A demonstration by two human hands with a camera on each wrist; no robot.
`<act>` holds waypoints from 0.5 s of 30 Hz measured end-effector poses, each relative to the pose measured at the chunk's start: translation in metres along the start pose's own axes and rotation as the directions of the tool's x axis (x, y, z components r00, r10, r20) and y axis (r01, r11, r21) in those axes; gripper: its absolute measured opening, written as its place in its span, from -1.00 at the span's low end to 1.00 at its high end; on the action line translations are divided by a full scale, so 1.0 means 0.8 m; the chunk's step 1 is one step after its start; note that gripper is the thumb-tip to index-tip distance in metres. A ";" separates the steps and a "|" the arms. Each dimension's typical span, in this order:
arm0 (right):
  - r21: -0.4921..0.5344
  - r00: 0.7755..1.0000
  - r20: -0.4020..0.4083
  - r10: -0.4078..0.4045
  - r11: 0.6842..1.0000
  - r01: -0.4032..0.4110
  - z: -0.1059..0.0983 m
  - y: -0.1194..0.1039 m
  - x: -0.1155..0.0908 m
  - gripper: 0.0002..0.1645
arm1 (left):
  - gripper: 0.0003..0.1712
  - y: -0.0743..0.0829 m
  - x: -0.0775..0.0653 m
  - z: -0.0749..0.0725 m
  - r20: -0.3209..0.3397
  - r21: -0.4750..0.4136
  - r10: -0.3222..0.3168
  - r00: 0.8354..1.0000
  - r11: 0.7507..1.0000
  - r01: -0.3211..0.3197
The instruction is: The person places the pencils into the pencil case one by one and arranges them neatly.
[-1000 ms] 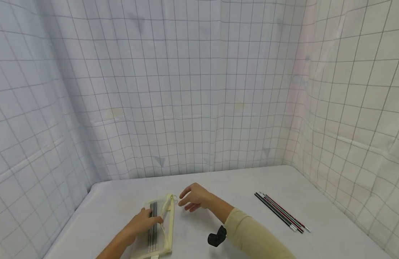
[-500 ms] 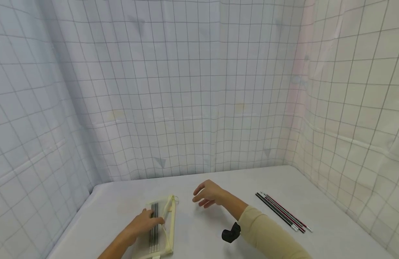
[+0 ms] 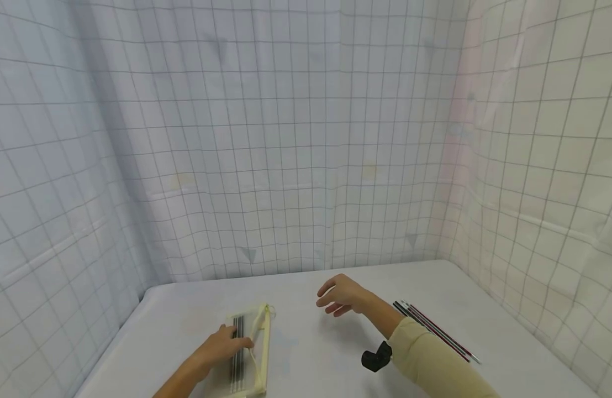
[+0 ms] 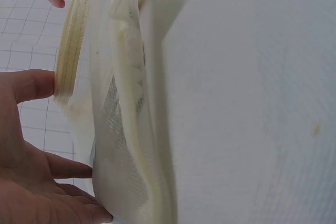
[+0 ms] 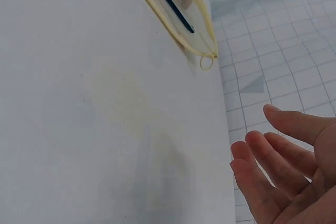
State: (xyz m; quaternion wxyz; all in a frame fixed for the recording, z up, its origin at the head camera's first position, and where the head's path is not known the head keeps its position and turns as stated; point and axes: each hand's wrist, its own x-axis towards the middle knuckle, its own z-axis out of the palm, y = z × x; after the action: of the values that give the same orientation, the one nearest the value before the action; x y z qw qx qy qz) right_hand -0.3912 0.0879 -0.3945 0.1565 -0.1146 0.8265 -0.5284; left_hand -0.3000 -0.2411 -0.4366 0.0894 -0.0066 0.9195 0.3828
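Your head camera looks forward and down from farthest back, the gridded curtain (image 3: 306, 138) at twelve o'clock, the table (image 3: 298, 359) at six. Your left-wrist camera faces the pouch (image 4: 113, 169) close up; your right-wrist view, farther off, shares that pouch near one o'clock.

We look down on a white table (image 3: 306, 365) whose far corners are rounded. Toward 8 o'clock on it we find a pale, see-through pouch (image 3: 265, 342) with yellowish edging, lying flat and roughly lengthwise from 12 to 6. At the pouch's 1 o'clock corner we spot a small ring (image 5: 207, 69). Toward 3 o'clock we see loose pencils (image 3: 437, 330), dark and red, bunched side by side and slanting from 10 to 4.
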 end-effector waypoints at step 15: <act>-0.054 0.993 -0.110 0.042 0.997 -0.049 -0.068 0.032 -0.033 -0.63 | 0.06 0.000 0.001 0.001 0.004 -0.016 -0.003 1.000 1.000 0.003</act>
State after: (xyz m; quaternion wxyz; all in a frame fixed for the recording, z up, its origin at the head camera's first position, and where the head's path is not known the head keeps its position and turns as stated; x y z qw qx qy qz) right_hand -0.3883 0.1534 -0.3932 0.1202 -0.0713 0.8510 -0.5063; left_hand -0.3004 -0.2407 -0.4372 0.0916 -0.0079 0.9162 0.3899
